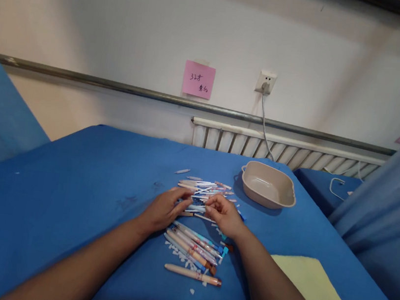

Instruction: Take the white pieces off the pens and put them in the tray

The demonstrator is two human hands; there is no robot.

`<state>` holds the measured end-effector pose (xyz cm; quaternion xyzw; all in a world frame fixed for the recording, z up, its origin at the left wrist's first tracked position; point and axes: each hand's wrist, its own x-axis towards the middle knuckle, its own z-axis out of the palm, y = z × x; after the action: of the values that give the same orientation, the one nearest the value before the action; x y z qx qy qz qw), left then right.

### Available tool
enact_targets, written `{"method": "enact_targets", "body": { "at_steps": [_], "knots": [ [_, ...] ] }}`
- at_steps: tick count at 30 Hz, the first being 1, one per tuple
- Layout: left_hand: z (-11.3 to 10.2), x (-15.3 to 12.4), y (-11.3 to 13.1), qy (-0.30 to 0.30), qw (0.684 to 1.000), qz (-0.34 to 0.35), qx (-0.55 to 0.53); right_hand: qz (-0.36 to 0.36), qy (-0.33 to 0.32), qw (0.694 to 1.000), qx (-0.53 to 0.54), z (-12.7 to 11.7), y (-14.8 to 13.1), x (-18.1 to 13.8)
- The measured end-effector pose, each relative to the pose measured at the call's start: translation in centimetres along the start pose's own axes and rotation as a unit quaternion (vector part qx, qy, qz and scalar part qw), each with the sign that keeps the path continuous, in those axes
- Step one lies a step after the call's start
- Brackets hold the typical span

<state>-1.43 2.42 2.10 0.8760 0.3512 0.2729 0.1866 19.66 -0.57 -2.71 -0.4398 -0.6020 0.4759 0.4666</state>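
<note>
My left hand (166,208) rests at the left side of a loose pile of pens (195,184). Its thumb and fingers are stretched out and a little apart, with the tips by the pen ends. Opposite it, my right hand (226,216) has thumb and fingers pinched together over thin white sticks (203,190). What lies in that pinch is too small to make out. Closer to me lies a row of pens (192,245) with pale barrels and coloured ends. A single peach pen (192,274) is nearest. Small white pieces (183,258) are scattered beneath and around the row.
A beige plastic basin (269,185) stands at the back right of the blue-covered surface (85,193). Yellow cloth (313,295) lies to the right. Behind are a radiator (238,140), a metal rail (137,89) and a plugged-in cable (265,122). Blue curtains (391,216) hang at both sides.
</note>
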Motion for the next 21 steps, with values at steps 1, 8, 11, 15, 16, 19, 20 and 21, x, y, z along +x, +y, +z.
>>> {"method": "enact_targets", "body": {
  "at_steps": [1,8,11,15,16,19,20,21],
  "knots": [
    [0.0,-0.04,0.07,0.006,1.0,0.014,0.0,-0.001,-0.003,1.0,-0.005,-0.04,0.02,-0.03],
    [0.19,-0.08,-0.07,-0.02,1.0,-0.001,0.016,-0.002,0.004,1.0,0.001,0.12,-0.24,-0.15],
    [0.11,-0.1,0.0,-0.018,1.0,0.017,0.012,-0.006,0.011,1.0,0.011,0.16,-0.32,-0.15],
    [0.15,-0.19,-0.02,-0.044,0.997,0.056,0.023,-0.018,0.013,1.0,0.007,-0.04,-0.57,-0.2],
    [0.17,-0.19,-0.11,-0.045,0.997,0.049,0.029,-0.023,0.015,1.0,0.004,-0.11,-0.66,-0.21],
    [0.13,-0.12,-0.41,-0.032,0.999,0.011,0.038,-0.035,0.023,0.999,-0.002,-0.27,-0.84,-0.21],
    [0.08,-0.09,-0.46,-0.028,0.999,0.003,0.036,-0.036,0.025,0.999,-0.005,-0.3,-0.84,-0.2],
    [0.03,-0.07,-0.47,-0.026,0.999,0.001,0.033,-0.036,0.027,0.999,-0.008,-0.32,-0.8,-0.19]
  ]
}}
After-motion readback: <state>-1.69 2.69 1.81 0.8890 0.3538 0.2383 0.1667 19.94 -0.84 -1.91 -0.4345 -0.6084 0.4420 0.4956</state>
